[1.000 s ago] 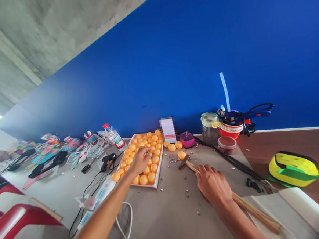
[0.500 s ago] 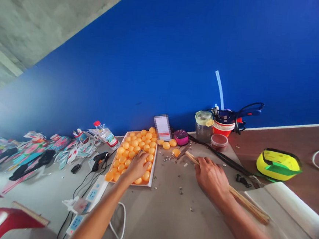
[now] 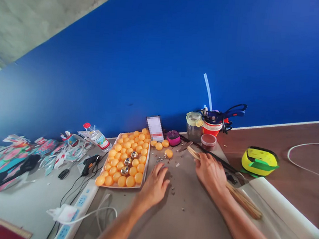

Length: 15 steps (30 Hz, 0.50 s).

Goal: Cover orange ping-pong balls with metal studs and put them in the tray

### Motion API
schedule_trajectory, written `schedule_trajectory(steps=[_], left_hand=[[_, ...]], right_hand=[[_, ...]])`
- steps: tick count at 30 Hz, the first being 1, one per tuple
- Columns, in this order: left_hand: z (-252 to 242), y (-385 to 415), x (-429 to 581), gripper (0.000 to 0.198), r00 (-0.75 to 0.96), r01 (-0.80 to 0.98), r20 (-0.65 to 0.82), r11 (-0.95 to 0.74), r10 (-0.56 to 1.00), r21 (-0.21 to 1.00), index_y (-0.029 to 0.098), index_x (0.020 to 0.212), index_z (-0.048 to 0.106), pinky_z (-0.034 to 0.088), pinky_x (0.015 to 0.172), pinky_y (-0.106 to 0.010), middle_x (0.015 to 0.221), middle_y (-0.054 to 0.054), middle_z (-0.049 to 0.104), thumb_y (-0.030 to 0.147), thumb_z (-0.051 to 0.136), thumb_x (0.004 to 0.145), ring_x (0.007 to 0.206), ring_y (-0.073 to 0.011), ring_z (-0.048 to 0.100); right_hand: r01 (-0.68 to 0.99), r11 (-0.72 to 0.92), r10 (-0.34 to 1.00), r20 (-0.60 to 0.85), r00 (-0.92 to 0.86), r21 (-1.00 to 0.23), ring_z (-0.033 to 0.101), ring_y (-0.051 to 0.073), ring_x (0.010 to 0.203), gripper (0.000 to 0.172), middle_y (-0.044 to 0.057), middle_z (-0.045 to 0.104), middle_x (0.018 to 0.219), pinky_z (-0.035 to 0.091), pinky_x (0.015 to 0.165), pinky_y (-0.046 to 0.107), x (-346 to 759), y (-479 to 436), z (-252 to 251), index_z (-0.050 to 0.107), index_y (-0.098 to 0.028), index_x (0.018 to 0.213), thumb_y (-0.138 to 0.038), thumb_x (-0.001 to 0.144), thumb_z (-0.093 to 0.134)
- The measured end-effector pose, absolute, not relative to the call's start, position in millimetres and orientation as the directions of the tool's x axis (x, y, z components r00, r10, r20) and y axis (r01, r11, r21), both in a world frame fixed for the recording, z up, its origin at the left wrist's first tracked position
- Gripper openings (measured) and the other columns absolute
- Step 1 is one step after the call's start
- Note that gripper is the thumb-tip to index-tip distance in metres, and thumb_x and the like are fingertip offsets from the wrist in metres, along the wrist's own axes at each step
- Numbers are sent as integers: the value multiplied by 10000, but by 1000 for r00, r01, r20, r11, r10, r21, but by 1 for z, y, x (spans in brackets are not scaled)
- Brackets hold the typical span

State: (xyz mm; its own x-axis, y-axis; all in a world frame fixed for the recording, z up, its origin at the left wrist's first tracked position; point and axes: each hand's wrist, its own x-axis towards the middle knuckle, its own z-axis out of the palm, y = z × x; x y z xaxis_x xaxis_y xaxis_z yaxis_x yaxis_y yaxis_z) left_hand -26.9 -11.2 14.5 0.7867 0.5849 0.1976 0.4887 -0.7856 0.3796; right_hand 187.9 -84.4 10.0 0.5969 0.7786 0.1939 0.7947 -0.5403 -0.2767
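Observation:
My left hand (image 3: 156,182) is just above the table, to the right of the shallow white tray (image 3: 144,177). Its fingers are spread and slightly bent, and nothing shows in them. Orange balls (image 3: 121,181) fill the tray, with three shiny silver balls (image 3: 127,162) among them. My right hand (image 3: 211,173) is closed around a bundle of thin wooden sticks (image 3: 245,203) lying slantwise on the table; the palm hides the middle of the bundle. Tiny silver beads (image 3: 160,159) are scattered near a loose orange ball (image 3: 168,153).
A glue gun (image 3: 89,164), black scissors (image 3: 64,171), a power strip (image 3: 82,202) and a plastic bottle (image 3: 101,140) are on the left. Along the wall stand a purple container (image 3: 173,138), a jar (image 3: 194,126) and a red cup (image 3: 212,130). A yellow-green band (image 3: 259,161) lies right.
My left hand has moved off the balls in the tray to the table on its right, uncovering the silver balls. My right hand keeps its hold on the sticks. The view has shifted right.

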Motion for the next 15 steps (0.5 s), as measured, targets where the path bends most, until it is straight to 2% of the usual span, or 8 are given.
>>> schedule_trajectory(steps=[4, 10, 15], left_hand=[[-9, -29, -36, 432, 782, 489, 224, -796, 581, 357, 214, 1271, 396, 332, 1044, -520, 1383, -138, 358, 205, 446, 842, 1310, -287, 309], [-25, -32, -65, 519, 721, 595, 206, -744, 661, 303, 202, 1321, 335, 320, 1037, -551, 1442, -156, 271, 286, 496, 834, 1345, -321, 225], [-27, -32, -58, 548, 715, 591, 179, -720, 676, 363, 175, 1325, 340, 307, 1040, -555, 1460, -185, 222, 348, 505, 832, 1352, -332, 194]], right_hand=[[759, -586, 742, 187, 644, -284, 590, 199, 829, 201, 95, 618, 910, 364, 701, 291, 194, -84, 11, 560, -170, 990, -281, 867, 447], [743, -611, 731, 165, 662, -274, 608, 205, 789, 195, 95, 629, 889, 375, 670, 297, 201, -84, 5, 563, -163, 972, -281, 860, 455], [717, -646, 703, 162, 692, -261, 622, 223, 757, 210, 99, 640, 867, 384, 640, 307, 208, -87, -3, 578, -155, 966, -280, 855, 451]])
